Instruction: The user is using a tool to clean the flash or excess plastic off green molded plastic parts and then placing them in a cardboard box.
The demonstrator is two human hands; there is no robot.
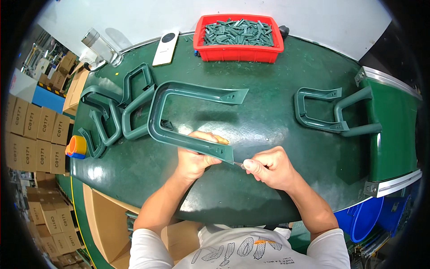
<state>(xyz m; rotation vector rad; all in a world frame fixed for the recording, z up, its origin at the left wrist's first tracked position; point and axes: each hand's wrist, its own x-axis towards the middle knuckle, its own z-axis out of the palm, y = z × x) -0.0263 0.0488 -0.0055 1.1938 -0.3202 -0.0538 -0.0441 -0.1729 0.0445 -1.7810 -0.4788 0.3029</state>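
Note:
A large dark green plastic U-shaped part (201, 92) is held above the table, its two arms pointing right. My left hand (191, 160) grips its nearer arm from below, thumb along the near edge. A yellowish wrap or cover shows at a fingertip. My right hand (273, 169) is closed in a pinch around a small tool with a thin metal blade (238, 165), whose tip meets the end of that nearer arm. The tool's handle is hidden in my fingers, so its exact kind is unclear.
Several similar green parts (117, 117) lie piled at left; others (319, 127) rest at right beside a green conveyor (394, 130). A red bin (242, 54) of small green pieces, a phone (165, 48) and a glass bottle (103, 48) stand behind. Tape rolls (77, 146) sit at the left edge.

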